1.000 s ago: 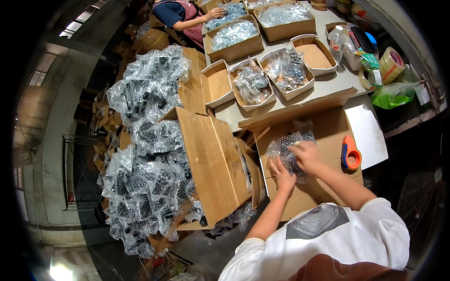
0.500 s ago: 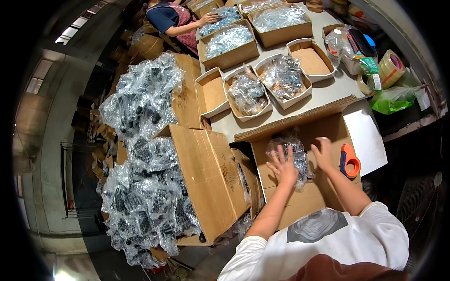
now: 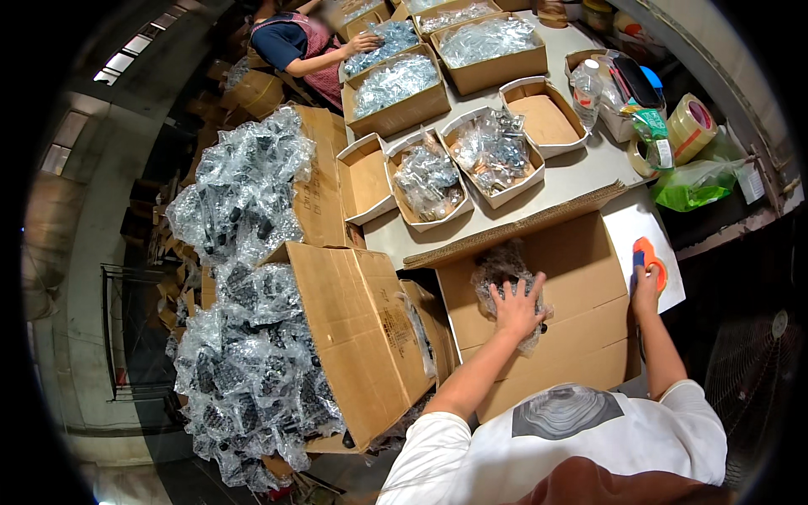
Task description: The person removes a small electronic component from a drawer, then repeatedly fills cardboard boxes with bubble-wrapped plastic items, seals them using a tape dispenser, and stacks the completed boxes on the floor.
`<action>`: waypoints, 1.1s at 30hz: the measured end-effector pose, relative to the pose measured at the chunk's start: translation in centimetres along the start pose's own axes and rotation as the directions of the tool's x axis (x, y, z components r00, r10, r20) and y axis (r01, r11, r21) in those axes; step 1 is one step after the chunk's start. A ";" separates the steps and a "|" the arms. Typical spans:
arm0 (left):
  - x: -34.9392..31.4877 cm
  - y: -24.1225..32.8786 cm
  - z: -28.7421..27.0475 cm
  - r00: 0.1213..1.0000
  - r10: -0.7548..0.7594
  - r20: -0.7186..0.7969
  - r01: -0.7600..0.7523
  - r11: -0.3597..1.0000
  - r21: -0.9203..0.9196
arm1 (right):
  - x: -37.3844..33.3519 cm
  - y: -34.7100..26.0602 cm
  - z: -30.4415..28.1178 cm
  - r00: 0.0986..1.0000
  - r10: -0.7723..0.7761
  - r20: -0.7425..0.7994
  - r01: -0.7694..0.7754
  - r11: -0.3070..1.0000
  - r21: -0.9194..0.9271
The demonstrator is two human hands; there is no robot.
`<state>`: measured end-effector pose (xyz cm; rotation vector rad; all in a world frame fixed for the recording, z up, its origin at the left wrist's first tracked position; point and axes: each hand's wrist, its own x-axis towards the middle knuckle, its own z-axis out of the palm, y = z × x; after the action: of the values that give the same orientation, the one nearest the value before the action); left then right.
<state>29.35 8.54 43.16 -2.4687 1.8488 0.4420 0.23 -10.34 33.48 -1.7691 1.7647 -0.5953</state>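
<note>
Bubble-wrapped parts (image 3: 505, 273) lie in a clear bag on top of a closed cardboard box (image 3: 581, 278), near its far left corner, just below the table's (image 3: 581, 172) front edge. The left hand (image 3: 515, 307) rests flat on the bag with its fingers (image 3: 530, 286) spread wide, pressing it down rather than clenching it. The right hand (image 3: 646, 286) is at the box's right edge on an orange tape dispenser (image 3: 650, 259), which sits on a white sheet (image 3: 648, 227); its fingers seem to curl round the handle, though the grip is too small to make out surely.

To the left, an open carton (image 3: 353, 337) tilts among heaps of bubble-wrapped bundles (image 3: 244, 370). On the table stand small trays (image 3: 425, 181), some holding bagged parts, and larger boxes (image 3: 396, 84) behind them. A roll of tape (image 3: 690, 122) and a green bag (image 3: 694, 185) lie at the right end. Another person's hand (image 3: 364, 42) reaches into a far box.
</note>
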 end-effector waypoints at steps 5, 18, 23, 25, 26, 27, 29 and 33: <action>-0.4 -1.1 0.9 0.999 -0.016 -0.042 0.015 0.999 -0.034 | 4.1 -13.4 -2.0 0.776 -0.599 -0.198 0.555 0.797 -0.239; -1.4 -2.0 0.3 0.999 -0.047 -0.009 0.047 0.998 -0.032 | 7.8 -37.4 18.5 0.564 0.469 0.680 -0.826 0.334 0.454; -0.5 -1.0 0.6 0.998 0.003 -0.057 -0.012 0.988 -0.154 | 12.3 -33.0 17.2 0.449 0.377 0.810 -0.884 0.322 0.340; -1.9 -2.7 1.1 0.996 -0.067 -0.055 0.055 0.979 -0.196 | 6.7 -37.3 14.2 0.413 0.324 0.851 -0.884 0.368 0.289; -1.5 -2.1 1.1 0.995 -0.053 -0.083 0.034 0.975 -0.217 | 7.0 -37.3 12.6 0.435 0.247 0.866 -0.892 0.249 0.378; -1.4 -1.8 1.2 0.994 -0.044 -0.101 0.019 0.971 -0.240 | 7.2 -37.0 11.7 0.456 0.173 0.873 -0.890 0.119 0.441; -1.3 -1.5 1.4 0.978 -0.026 -0.206 -0.030 0.964 -0.265 | 7.0 -36.6 10.2 0.544 0.047 0.838 -0.839 0.006 0.545; -2.6 -0.1 0.9 0.930 0.021 -0.368 -0.117 0.963 -0.242 | 7.0 -33.6 7.0 0.647 -0.222 0.729 -0.732 0.087 0.676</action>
<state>28.61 11.22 42.95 -2.8269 2.1418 0.2564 30.14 -17.74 50.17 -0.3931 0.6317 -0.5531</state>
